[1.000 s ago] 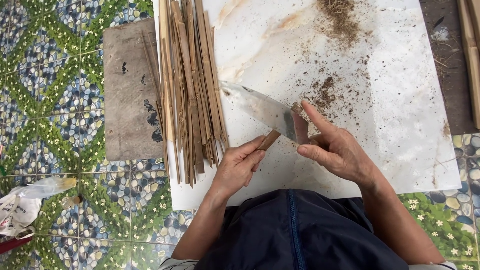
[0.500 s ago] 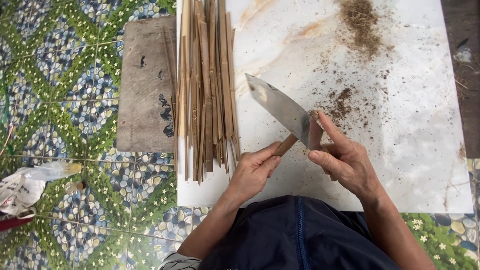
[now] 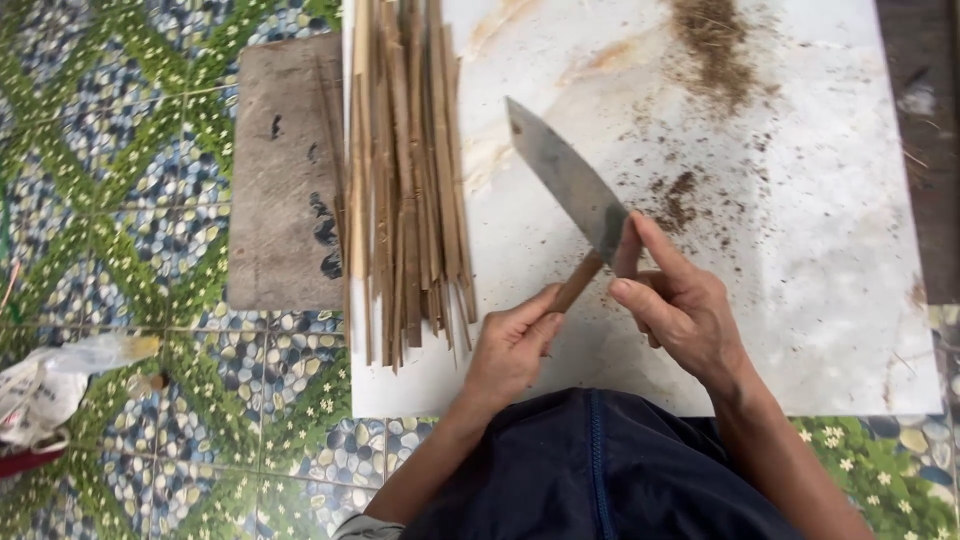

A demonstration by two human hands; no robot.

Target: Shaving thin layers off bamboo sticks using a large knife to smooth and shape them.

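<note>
Head view: the left hand has its grip closed on a short stick, whose far end meets the knife. The right hand is closed around the knife's handle, blade slanting up-left from it. Left of both grips lie bamboo strips on the white worktop.

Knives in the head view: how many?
1. The knife lies over the white board, blade pointing up-left; the right hand grips its handle. The left hand holds a short bamboo piece against it. Others could be hidden under the bamboo strips.
</note>
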